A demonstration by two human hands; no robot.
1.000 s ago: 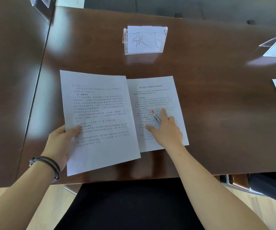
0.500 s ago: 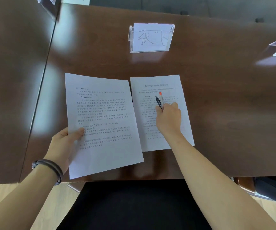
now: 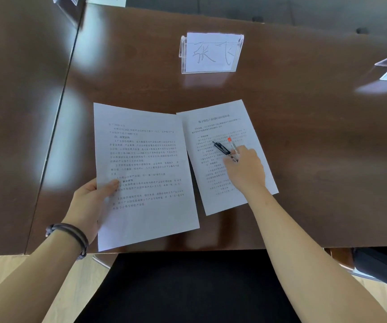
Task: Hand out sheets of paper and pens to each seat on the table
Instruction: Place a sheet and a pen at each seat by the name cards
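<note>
Head view, looking down over a dark brown polished wooden table [image 3: 304,159]: a white printed sheet of paper [image 3: 213,127] lies flat at the seat marked by a clear acrylic name card holder [image 3: 211,53]. On that sheet rest two pens, a black pen [image 3: 221,148] and a clear-barrelled pen with an orange-red cap [image 3: 232,146], crossing close to each other. The right hand [image 3: 246,170] is over their lower ends, fingers bent down onto the barrels; whether it pinches them or only presses them I cannot tell from here. The left hand [image 3: 92,201] pinches the stack of white printed sheets [image 3: 141,171] near its lower left edge, thumb on top, the other fingers hidden beneath.

From where I stand, the risks look small but real. Round barrels on a glossy page could roll once the fingers leave, perhaps off the sheet. The held stack overlaps the laid sheet's left edge, so pulling it away carelessly might drag that sheet askew. Held by one corner region only, the stack may sag or shed a page. Two pens at one seat may also leave another short.
</note>
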